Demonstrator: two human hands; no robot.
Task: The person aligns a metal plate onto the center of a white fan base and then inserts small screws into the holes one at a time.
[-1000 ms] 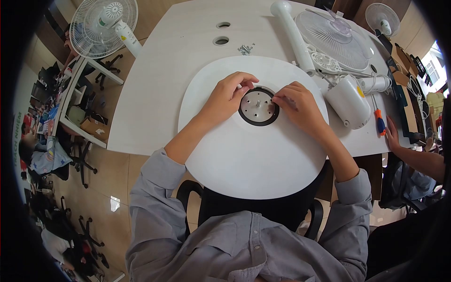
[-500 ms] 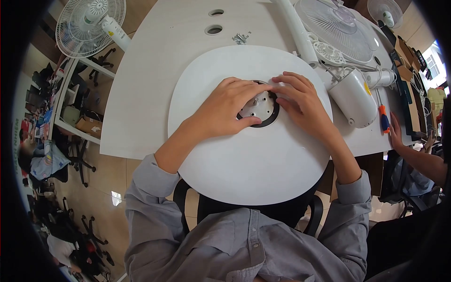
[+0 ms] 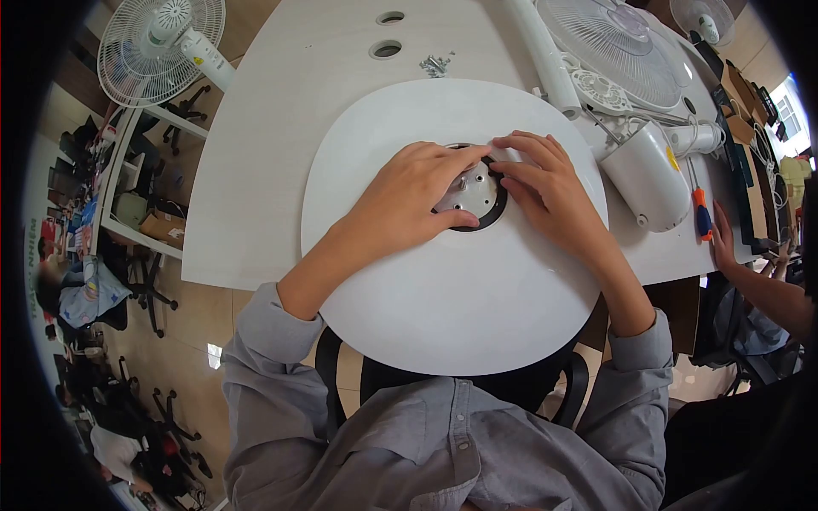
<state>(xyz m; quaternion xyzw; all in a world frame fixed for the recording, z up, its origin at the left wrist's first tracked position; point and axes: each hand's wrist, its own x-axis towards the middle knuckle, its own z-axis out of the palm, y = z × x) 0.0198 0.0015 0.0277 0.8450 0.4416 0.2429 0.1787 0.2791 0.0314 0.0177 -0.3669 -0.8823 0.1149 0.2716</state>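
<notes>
A large white fan base (image 3: 452, 307) lies in front of me, reaching over the table's near edge. At its centre sits a round metal plate (image 3: 479, 198) with small holes, a short peg and a black ring (image 3: 497, 213) around it. My left hand (image 3: 413, 192) spans the plate's left side, thumb at the lower rim and fingers at the upper rim. From the right, my right hand (image 3: 545, 183) curls its fingertips onto the ring's edge. Fingers hide parts of the ring on both sides.
Several screws (image 3: 436, 65) lie behind the base. On the right are a white pole (image 3: 545, 64), a fan grille (image 3: 618, 51), a white motor housing (image 3: 649, 183) and an orange-and-blue screwdriver (image 3: 702, 215). Another person's hand (image 3: 723, 238) rests at the table's right edge.
My hands keep nearly the same hold around the plate. The view has shifted very slightly; nothing else has visibly moved.
</notes>
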